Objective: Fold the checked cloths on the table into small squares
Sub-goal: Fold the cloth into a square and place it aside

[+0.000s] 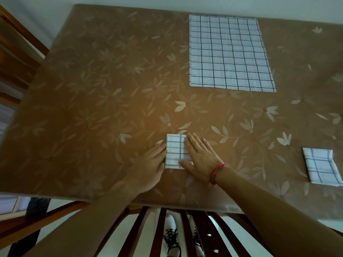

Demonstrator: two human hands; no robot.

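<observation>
A white cloth with dark checks, folded into a small square (174,151), lies near the table's front edge. My right hand (199,156) lies flat on its right part, fingers straight and pointing away from me. My left hand (148,164) rests flat on the table with its fingertips touching the square's left edge. A large unfolded checked cloth (228,52) lies spread flat at the far side of the table. Another folded checked square (321,166) sits near the right edge.
The table (92,108) wears a brown covering with pale leaf patterns. A wooden chair back (167,232) stands right below the front edge. More dark wooden furniture (16,52) stands at the left side.
</observation>
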